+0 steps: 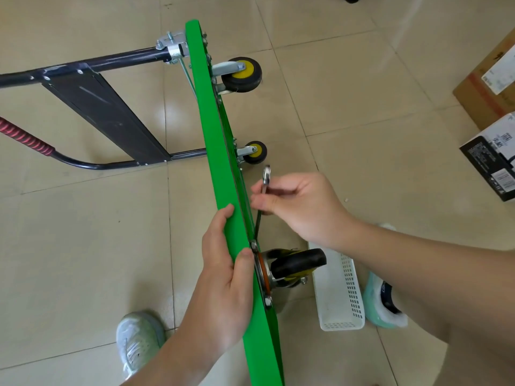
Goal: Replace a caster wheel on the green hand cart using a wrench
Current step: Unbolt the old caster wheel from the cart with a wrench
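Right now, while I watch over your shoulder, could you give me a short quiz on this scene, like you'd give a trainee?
1. True or false: the green cart stands tipped up on its edge.
2. What does the right hand hold? A) a hammer B) a wrench C) a screwdriver
3. Fill in: the wrench's lower end reaches down to a bolt beside the nearest black ____.

Key: 1 true; 2 B; 3 wheel.

Green cart deck (223, 174), yellow-hubbed black wheels (245, 74), white perforated basket (338, 296).
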A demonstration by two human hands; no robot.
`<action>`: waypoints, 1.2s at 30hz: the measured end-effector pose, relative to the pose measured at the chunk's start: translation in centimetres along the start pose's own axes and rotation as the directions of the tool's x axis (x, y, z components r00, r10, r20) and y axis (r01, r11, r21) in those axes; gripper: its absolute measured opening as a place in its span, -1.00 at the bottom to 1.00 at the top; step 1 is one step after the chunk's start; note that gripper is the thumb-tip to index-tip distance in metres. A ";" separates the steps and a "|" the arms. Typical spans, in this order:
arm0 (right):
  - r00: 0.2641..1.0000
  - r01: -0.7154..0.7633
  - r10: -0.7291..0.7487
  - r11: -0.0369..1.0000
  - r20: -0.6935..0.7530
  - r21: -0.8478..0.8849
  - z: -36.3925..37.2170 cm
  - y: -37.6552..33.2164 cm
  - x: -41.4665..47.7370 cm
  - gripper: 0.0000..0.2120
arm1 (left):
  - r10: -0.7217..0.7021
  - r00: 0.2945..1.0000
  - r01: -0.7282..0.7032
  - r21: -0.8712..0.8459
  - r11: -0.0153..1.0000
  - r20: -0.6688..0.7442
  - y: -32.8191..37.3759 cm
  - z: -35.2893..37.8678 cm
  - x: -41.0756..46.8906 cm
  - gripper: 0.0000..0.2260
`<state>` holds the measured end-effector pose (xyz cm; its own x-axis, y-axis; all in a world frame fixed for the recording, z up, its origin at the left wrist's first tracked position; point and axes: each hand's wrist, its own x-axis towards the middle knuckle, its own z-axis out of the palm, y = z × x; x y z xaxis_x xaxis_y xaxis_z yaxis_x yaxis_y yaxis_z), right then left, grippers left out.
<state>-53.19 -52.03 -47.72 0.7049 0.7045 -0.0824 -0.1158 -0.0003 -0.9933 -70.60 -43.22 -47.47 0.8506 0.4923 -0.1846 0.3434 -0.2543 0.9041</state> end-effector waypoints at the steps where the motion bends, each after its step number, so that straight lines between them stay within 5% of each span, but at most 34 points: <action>1: 1.000 -0.002 0.003 1.000 -0.008 0.003 -0.2 -0.4 0.5 -0.74 | -0.004 1.000 0.004 -0.002 1.000 0.002 0.1 0.0 0.0 -0.47; 10: 0.958 -0.287 0.287 0.958 -0.020 -0.008 -1.0 0.7 5.6 -0.96 | -0.009 1.000 0.009 -0.026 1.000 0.026 0.4 -0.1 -0.2 -0.47; 17: 0.888 -0.460 0.460 0.887 -0.005 -0.045 -0.3 2.1 7.2 -0.65 | -0.014 1.000 0.014 -0.018 1.000 0.016 0.0 -0.1 0.0 -0.48; 22: 0.819 -0.572 0.573 0.819 0.033 -0.048 -0.1 2.7 7.7 -0.62 | 0.014 1.000 -0.014 -0.011 1.000 0.001 0.1 0.0 0.0 -0.49; 36: 0.810 -0.572 0.576 0.817 0.111 -0.075 1.2 2.6 6.9 -0.66 | 0.017 1.000 -0.017 -0.005 1.000 0.010 0.6 -0.1 -0.1 -0.50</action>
<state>-49.46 -46.32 -50.81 0.4266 0.6487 -0.6302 -0.4453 -0.4559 -0.7707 -70.51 -43.40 -46.85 0.8605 0.4791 -0.1730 0.3267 -0.2584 0.9091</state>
